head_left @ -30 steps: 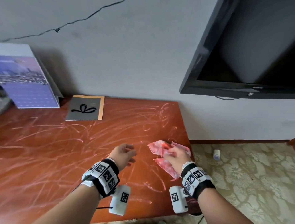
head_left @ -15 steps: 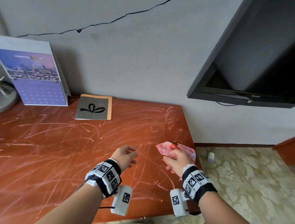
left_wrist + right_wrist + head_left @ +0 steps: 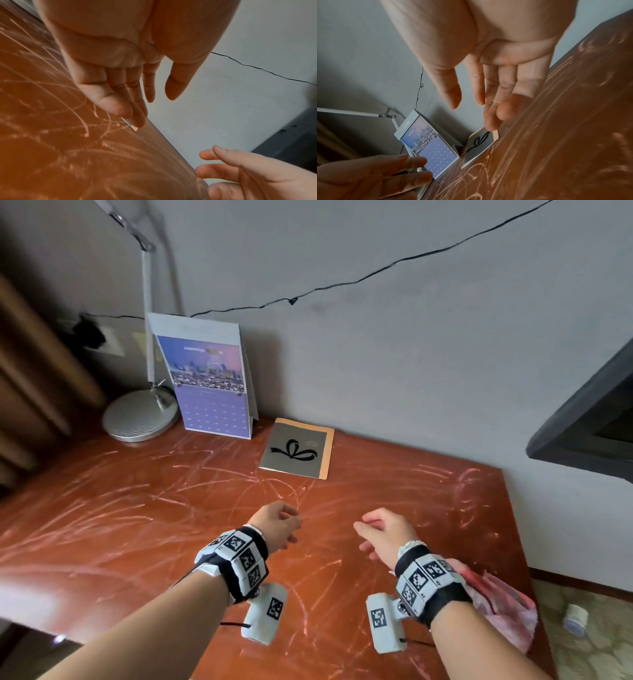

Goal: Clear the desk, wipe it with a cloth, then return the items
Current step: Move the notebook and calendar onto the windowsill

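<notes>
Both hands are empty and relaxed over the scratched reddish-brown wooden desk [image 3: 137, 508]: left hand [image 3: 274, 525] and right hand [image 3: 387, 534], fingers loose, grasping nothing. The crumpled pink cloth [image 3: 503, 607] lies at the desk's 4 o'clock edge, behind the right wrist. At 12 o'clock sits a grey notebook with a black bow [image 3: 296, 450], with a purple standing desk calendar [image 3: 209, 385] and a silver round-based desk lamp [image 3: 140, 416] around 10 o'clock.

Scratched red-brown desk [image 3: 137, 525], lamp base [image 3: 138, 417] & calendar [image 3: 212, 392] set at back-left, notebook [image 3: 298, 448] laid flat nr wall, pink cloth [image 3: 503, 607] draped at right edge.
</notes>
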Demonstrator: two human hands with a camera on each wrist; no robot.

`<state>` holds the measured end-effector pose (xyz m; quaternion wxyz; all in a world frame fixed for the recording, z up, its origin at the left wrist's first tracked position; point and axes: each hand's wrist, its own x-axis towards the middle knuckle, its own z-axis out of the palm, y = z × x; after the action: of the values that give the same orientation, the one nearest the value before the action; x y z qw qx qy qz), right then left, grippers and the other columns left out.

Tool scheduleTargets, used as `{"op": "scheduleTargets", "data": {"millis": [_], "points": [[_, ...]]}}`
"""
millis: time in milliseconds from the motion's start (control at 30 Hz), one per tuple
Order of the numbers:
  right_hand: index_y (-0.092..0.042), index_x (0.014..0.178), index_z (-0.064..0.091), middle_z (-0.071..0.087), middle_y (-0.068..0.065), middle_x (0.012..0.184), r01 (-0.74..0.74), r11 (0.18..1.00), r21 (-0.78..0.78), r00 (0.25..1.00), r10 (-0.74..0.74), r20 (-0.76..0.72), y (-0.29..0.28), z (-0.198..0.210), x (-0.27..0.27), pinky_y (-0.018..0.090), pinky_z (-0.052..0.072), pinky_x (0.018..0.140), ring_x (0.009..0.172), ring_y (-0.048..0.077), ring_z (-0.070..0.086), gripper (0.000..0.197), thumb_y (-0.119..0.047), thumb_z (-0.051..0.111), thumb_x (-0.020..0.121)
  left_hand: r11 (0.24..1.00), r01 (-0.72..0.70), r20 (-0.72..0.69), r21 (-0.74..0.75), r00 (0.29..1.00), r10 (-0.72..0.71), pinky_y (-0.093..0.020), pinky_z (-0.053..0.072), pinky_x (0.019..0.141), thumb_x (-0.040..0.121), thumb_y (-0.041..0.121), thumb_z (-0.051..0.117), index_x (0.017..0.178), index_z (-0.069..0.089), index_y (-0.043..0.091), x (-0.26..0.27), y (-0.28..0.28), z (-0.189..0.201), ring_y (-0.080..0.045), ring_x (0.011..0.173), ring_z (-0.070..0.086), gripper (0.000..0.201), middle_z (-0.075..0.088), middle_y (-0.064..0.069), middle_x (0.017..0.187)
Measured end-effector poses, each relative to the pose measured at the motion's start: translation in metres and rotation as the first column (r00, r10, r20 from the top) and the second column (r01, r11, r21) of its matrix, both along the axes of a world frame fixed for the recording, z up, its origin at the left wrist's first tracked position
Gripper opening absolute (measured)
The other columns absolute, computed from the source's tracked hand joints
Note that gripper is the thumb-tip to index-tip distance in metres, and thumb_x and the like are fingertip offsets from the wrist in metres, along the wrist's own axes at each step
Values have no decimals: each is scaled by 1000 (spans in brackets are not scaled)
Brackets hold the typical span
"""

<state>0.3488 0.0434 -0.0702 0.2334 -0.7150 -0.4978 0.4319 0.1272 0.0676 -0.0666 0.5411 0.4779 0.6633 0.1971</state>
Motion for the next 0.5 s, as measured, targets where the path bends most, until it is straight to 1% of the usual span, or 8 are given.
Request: {"op": "scheduleTargets", "data": {"millis": [67,100,200,267,333,400,467,500], "points": [[-18,104,61,66,-2,99,-15,1000,-21,1000,15,1,27,-6,-18,21,52,51,64,10,70,21,-30,66,88,999,-51,-10,-9,999,51,-24,50,53,91,18,61,109,57,12,-21,27,-8,-14,67,65,20,68,-5,92],[-18,104,61,66,-2,99,-16,999,-39,1000,17,9,40,-9,-27,23,53,52,65,10,70,21,-30,66,88,996,-86,-9,-22,996,86,-24,49,51,91,18,61,110,57,11,-31,41,-12,-15,64,64,21,68,-5,89],[-19,101,61,69,1,92,24,993,-116,1000,-25,0,83,-21,-50,34,60,63,70,16,72,20,-31,67,87,981,-163,0,-101,986,164,-25,48,47,91,18,61,115,57,8,-56,86,-24,-20,66,64,27,66,-10,88],[-20,100,60,71,5,84,89,979,-184,995,-94,-20,114,-32,-63,42,61,71,74,22,72,21,-32,68,86,972,-192,-8,-136,981,193,-26,49,45,91,21,60,120,56,8,-67,116,-32,-21,66,64,32,65,-9,82],[-17,105,60,70,8,82,150,961,-233,986,-162,-33,144,-43,-73,42,60,73,73,23,71,26,-32,70,85,974,-183,-45,-137,983,179,-29,54,55,91,23,59,124,54,10,-75,144,-40,-21,66,66,36,65,-6,77],[-12,114,59,68,9,84,205,941,-268,973,-226,-49,169,-52,-81,40,61,73,72,20,68,35,-30,70,85,976,-168,-65,-136,985,160,-33,56,64,90,21,58,129,50,10,-78,166,-48,-24,70,68,41,64,-6,75],[-7,123,54,64,7,88,240,926,-290,961,-269,-65,186,-61,-88,36,60,71,75,17,66,43,-27,68,87,981,-145,-75,-132,988,136,-38,59,73,89,21,58,134,47,8,-79,185,-56,-30,80,70,48,65,-10,83],[-5,127,51,62,7,89,254,920,-298,957,-284,-61,193,-65,-91,36,60,71,76,17,65,47,-26,67,88,984,-131,-85,-123,989,121,-43,58,78,89,22,58,136,45,7,-79,194,-61,-32,86,70,52,65,-13,92]]}}
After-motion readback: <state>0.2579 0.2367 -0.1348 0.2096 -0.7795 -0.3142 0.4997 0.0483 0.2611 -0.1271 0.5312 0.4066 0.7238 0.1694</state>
